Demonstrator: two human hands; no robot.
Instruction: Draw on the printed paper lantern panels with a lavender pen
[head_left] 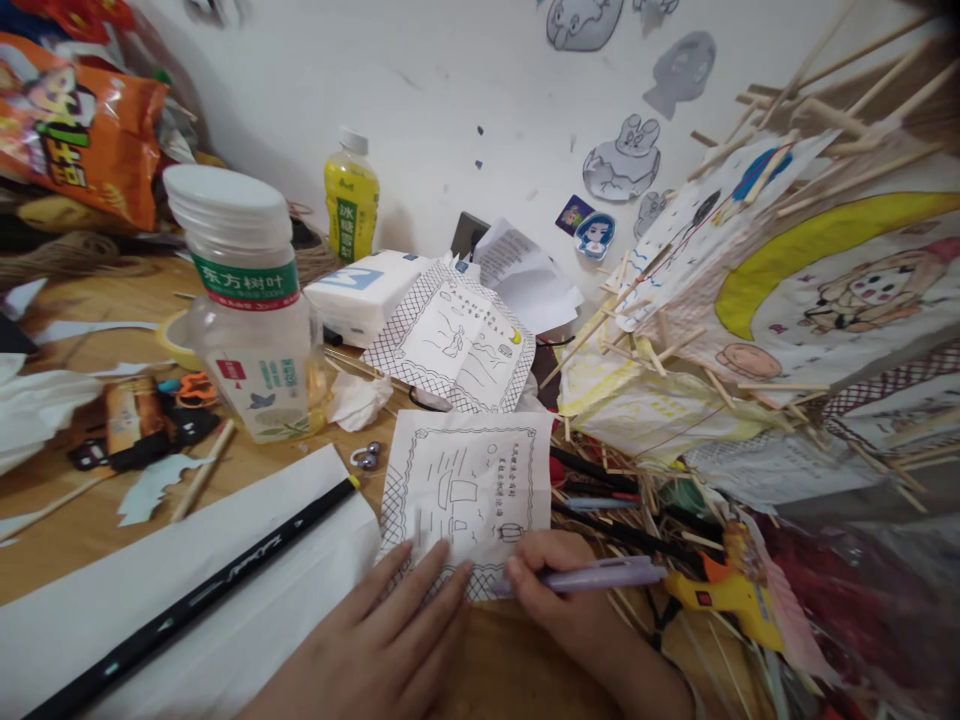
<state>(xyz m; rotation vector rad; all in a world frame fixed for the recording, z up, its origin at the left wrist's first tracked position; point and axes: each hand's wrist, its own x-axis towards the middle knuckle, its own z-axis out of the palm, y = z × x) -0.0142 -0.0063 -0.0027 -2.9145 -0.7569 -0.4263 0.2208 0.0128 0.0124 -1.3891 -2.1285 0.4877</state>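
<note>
A sheet of paper with a boat drawing, handwriting and a patterned border (476, 465) lies on the wooden table. Across its lower left edge my left hand (397, 620) rests flat, fingers spread. At the lower right corner my right hand (555, 580) grips a purple pen (607, 574), its tip down near the crosshatched border. Behind this sheet lies a second drawn sheet (457, 335) with a yellow moon. To the left, a black marker (202, 590) lies on a blank white sheet (300, 560).
A clear bottle with a white cap (251, 330) stands left, a yellow drink bottle (352, 200) behind it. A tissue pack (367, 295) lies at the back. Right are a paper lantern with wooden sticks (825, 270) and a yellow glue gun (731, 595).
</note>
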